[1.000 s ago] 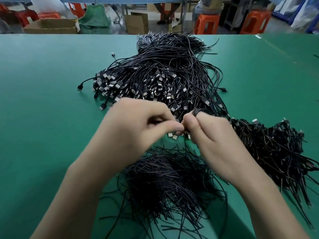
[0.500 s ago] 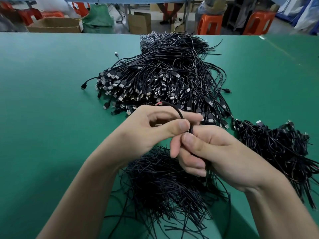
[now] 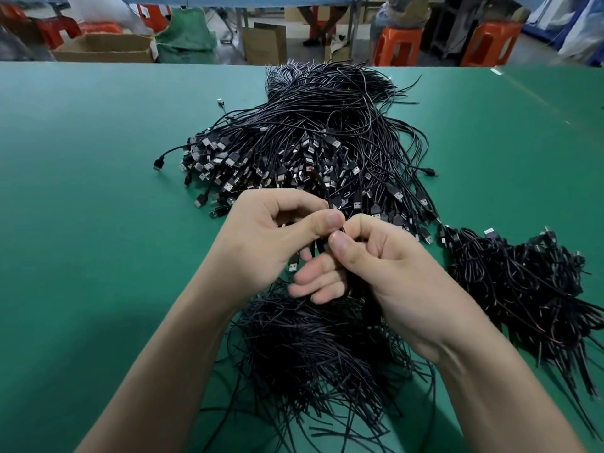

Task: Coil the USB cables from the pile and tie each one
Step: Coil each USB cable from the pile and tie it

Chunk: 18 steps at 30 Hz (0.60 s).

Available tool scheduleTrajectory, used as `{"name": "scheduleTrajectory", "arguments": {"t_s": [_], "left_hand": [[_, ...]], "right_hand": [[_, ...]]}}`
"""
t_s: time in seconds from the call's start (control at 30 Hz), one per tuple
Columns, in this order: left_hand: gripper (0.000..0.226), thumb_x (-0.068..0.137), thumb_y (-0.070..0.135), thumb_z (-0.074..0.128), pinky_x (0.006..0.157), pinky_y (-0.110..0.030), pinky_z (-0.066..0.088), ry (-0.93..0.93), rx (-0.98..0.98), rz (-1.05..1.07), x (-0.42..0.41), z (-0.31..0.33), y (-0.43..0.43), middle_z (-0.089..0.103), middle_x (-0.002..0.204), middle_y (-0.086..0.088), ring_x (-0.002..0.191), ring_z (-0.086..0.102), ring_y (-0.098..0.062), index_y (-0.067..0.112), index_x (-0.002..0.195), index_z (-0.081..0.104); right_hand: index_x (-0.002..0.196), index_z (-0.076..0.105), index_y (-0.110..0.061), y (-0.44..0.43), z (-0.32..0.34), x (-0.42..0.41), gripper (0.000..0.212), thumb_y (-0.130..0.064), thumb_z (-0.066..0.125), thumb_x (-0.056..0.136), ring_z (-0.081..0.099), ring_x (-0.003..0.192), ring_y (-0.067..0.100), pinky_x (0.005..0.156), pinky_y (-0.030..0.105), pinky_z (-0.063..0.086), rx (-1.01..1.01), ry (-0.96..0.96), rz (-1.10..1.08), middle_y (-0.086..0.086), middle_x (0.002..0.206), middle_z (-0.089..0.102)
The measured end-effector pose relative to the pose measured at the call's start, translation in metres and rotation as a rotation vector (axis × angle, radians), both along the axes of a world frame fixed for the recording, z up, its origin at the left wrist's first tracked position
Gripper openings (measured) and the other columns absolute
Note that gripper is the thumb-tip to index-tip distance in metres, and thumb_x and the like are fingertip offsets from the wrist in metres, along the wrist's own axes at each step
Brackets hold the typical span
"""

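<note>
A big pile of loose black USB cables (image 3: 313, 148) lies on the green table (image 3: 81, 191), plugs fanned toward me. My left hand (image 3: 264, 243) and my right hand (image 3: 376, 266) meet just in front of it and both grip one black cable (image 3: 322, 253), folded into a small coil between them. A loose end of it arcs up past my left thumb, and its silver plug hangs below my left hand. A heap of thin black ties (image 3: 310, 348) lies under my wrists. Bundled cables (image 3: 523, 289) are stacked at the right.
Beyond the table's far edge stand orange stools (image 3: 397, 45), cardboard boxes (image 3: 104, 49) and a green sack (image 3: 186, 40). A person's legs show at the back. Bare green table surface stretches to the left and to the far right.
The loop that stood over my left fingers has been drawn down into the coil. My right hand has turned so its thumb presses the coil, and both hands sit slightly closer together.
</note>
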<state>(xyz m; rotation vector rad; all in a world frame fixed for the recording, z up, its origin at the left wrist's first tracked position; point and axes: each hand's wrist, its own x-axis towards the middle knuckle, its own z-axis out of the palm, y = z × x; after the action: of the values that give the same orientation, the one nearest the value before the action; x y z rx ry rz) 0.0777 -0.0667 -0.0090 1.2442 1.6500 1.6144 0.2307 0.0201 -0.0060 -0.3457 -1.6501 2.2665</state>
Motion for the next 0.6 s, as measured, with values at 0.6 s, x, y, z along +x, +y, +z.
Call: {"name": "scheduleTrajectory", "arguments": {"t_s": [0.6], "left_hand": [[0.021, 0.093, 0.028, 0.073, 0.056, -0.027, 0.052, -0.018, 0.057, 0.066, -0.002, 0.003, -0.002, 0.063, 0.064, -0.014, 0.056, 0.059, -0.014, 0.011, 0.081, 0.076]], "right_hand": [[0.101, 0.058, -0.036, -0.004, -0.019, -0.003, 0.032, -0.055, 0.032, 0.104, 0.049, 0.068, 0.016, 0.063, 0.050, 0.047, 0.588, -0.175, 0.022, -0.003, 0.079, 0.052]]}}
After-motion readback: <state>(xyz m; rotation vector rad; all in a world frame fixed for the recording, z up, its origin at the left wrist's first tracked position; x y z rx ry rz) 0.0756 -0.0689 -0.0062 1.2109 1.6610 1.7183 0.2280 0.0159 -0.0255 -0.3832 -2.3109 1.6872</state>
